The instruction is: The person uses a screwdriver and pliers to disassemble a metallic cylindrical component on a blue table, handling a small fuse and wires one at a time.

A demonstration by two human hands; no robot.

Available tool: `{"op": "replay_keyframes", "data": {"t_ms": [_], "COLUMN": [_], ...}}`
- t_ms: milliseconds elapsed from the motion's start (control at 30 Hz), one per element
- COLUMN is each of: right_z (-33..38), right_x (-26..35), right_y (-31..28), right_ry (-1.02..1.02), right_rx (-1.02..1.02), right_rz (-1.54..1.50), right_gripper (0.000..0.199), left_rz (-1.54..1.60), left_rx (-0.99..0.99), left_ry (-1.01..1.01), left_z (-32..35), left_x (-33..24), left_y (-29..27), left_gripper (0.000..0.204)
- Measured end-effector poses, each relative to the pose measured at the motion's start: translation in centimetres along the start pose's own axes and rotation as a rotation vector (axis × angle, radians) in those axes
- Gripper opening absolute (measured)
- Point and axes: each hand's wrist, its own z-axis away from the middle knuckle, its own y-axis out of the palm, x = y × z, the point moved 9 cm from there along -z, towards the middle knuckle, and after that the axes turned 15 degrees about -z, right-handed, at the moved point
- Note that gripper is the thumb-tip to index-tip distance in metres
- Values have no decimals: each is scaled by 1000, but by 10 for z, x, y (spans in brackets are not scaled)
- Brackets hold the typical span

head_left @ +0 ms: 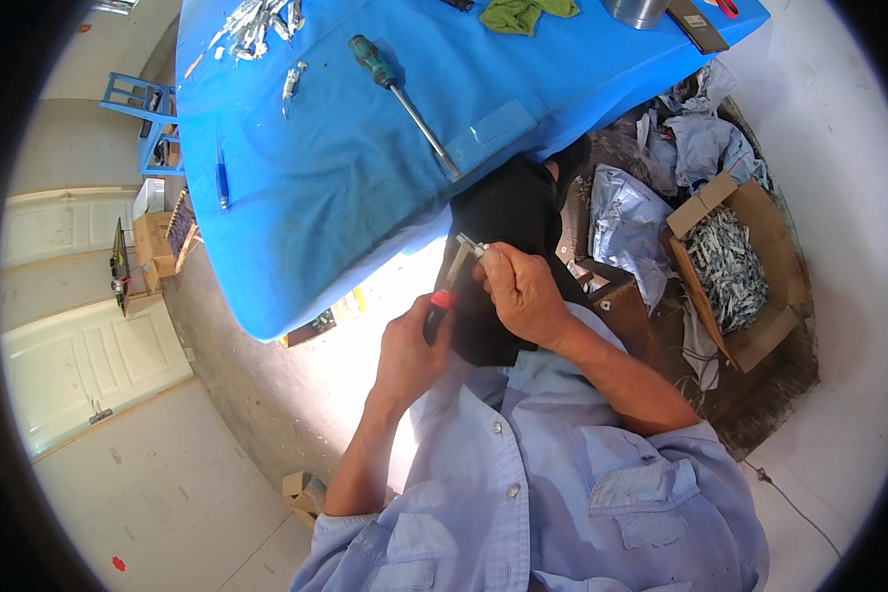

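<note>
Gripping red-and-black-handled tool (442,296) in closed left hand (409,355); right hand (523,291) pinching small silver metal part (472,246) at tip; probably mid-fitting, steady alignment needed.

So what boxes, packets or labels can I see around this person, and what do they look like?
Open cardboard box: floor at the person's right, brown, flaps up, full of small silvery metal pieces.
Small cardboard boxes: far left by the table edge, brown, stacked.
Small open carton: floor near the left elbow, brown.
No screens or signs visible.

A workshop: a blue-covered bench (345,178) carries a screwdriver (400,99) and metal parts (252,25) at the far left; a box of parts (730,266) sits on the bare floor, right.
</note>
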Motion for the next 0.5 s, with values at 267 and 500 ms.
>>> {"op": "replay_keyframes", "data": {"t_ms": [267,500], "right_z": [6,0], "right_x": [-29,-18], "right_y": [6,5], "right_ry": [400,343], "right_rx": [20,15], "right_rz": [-499,-601], "right_gripper": [37,31], "left_rz": [74,166], "left_rx": [73,142], "left_ry": [-10,-82], "left_z": [-8,-3], "left_x": [1,13], "left_y": [3,-5], "left_gripper": [19,26]}}
